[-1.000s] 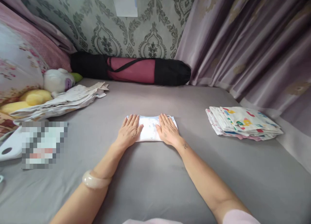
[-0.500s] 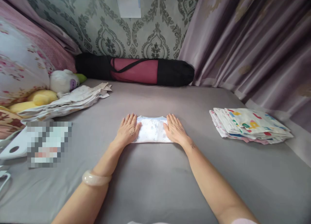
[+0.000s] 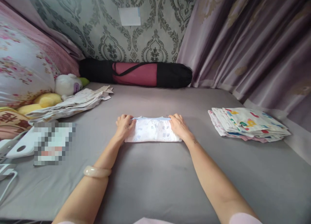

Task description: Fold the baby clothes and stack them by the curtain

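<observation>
"Fingers (image 3: 128, 116) of the left hand (image 3: 124, 126): how are they?"
"Curled at the far left corner of the cloth (image 3: 153, 130); whether they pinch it, I can't tell."
"And the cloth?"
"Folded on the sheet (image 3: 150, 178), between both sets of fingers."
"Right hand (image 3: 179, 126)?"
"Fingers curled at the cloth's far right corner, pinch unclear."
"Beyond?"
"Stack (image 3: 252, 123), well right of the cloth."

nothing can be read for certain: one dark chinese-style character (image 3: 9, 114) on the tan, yellow-edged cushion (image 3: 20, 120) at far left is too unclear to name, and the flat object (image 3: 54, 143) near it is pixelated.
</observation>
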The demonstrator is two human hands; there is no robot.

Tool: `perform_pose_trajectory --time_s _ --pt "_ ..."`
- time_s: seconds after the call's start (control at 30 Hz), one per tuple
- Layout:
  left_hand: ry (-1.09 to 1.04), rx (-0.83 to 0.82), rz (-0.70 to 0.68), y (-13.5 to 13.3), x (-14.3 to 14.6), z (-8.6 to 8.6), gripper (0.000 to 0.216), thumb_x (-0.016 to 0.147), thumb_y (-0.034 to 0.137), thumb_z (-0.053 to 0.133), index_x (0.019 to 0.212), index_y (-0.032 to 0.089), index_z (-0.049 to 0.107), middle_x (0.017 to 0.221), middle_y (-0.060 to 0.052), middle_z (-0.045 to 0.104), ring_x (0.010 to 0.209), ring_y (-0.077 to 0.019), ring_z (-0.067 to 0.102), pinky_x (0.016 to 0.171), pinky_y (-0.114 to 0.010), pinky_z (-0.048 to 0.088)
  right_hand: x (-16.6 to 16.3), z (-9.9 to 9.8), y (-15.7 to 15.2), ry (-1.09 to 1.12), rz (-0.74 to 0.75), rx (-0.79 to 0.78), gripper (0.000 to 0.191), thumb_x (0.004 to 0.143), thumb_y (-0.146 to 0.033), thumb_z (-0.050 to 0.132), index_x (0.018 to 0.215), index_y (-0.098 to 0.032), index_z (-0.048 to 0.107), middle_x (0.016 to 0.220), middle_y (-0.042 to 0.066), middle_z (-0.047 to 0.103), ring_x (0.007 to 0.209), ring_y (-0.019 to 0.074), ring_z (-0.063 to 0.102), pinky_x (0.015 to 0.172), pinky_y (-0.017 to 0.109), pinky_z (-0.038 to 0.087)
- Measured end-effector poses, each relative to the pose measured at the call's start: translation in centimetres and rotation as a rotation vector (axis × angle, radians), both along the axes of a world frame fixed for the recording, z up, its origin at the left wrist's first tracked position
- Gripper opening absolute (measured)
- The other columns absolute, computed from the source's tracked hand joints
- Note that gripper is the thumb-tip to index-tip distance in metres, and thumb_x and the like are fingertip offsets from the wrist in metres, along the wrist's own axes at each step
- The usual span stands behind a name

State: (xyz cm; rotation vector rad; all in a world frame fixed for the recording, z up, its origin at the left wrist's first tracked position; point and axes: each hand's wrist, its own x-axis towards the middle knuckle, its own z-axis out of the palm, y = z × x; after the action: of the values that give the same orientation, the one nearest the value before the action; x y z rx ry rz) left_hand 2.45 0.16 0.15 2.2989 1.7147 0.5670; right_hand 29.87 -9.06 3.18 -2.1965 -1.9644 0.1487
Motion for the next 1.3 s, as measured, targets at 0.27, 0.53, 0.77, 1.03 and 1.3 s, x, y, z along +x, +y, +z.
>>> perform_pose_trajectory --time_s 0.27,0.53,0.77,1.03,1.3 --pt "-0.304 -0.138 0.013 -0.2 0.2 1.4 0.026 0.085 0.033 0.046 0.104 0.021 0.058 0.089 -0.003 0.065 0.084 -0.0194 0.058 0.077 -0.032 0.047 1.2 -0.7 0.7 0.083 -0.01 -0.023 0.035 0.098 -0.029 0.038 0.123 -0.021 0.06 0.125 0.012 0.054 0.116 0.0272 0.047 0.099 0.038 0.036" --pt "-0.129 -0.058 -0.009 0.9 -0.3 0.3 0.042 0.084 0.038 0.05 0.118 0.016 0.058 0.112 -0.013 0.066 0.103 -0.0264 0.058 0.091 -0.04 0.045 1.0 -0.5 0.5 0.216 0.051 0.022 0.028 0.096 -0.021 0.038 0.119 -0.018 0.055 0.123 0.009 0.06 0.117 0.0213 0.05 0.1 0.034 0.034" --pt "-0.021 -0.134 -0.061 1.2 -0.3 1.3 0.038 0.084 0.041 0.05 0.11 0.018 0.066 0.101 -0.01 0.067 0.095 -0.0255 0.058 0.081 -0.035 0.044 0.8 0.2 0.6 0.166 0.091 0.025 0.04 0.096 -0.022 0.039 0.132 -0.018 0.055 0.123 0.012 0.057 0.115 0.0244 0.047 0.1 0.034 0.036" --pt "-0.71 -0.352 -0.087 -0.5 -0.9 3.8 0.031 0.071 0.042 0.067 0.089 0.018 0.065 0.075 0.001 0.058 0.067 -0.0147 0.052 0.058 -0.023 0.037 1.1 4.9 -0.6 0.363 0.135 0.065 0.024 0.089 -0.027 0.052 0.105 -0.022 0.069 0.105 0.006 0.063 0.103 0.0206 0.056 0.092 0.032 0.042" --pt "-1.157 -0.411 -0.223 -2.0 -1.3 7.5 0.032 0.062 0.035 0.083 0.082 0.017 0.064 0.069 0.003 0.06 0.059 -0.01 0.051 0.055 -0.021 0.037 3.6 8.7 -2.9 0.659 0.261 0.023 0.029 0.083 -0.04 0.061 0.101 -0.019 0.072 0.089 0.001 0.07 0.077 0.0159 0.06 0.07 0.027 0.045"
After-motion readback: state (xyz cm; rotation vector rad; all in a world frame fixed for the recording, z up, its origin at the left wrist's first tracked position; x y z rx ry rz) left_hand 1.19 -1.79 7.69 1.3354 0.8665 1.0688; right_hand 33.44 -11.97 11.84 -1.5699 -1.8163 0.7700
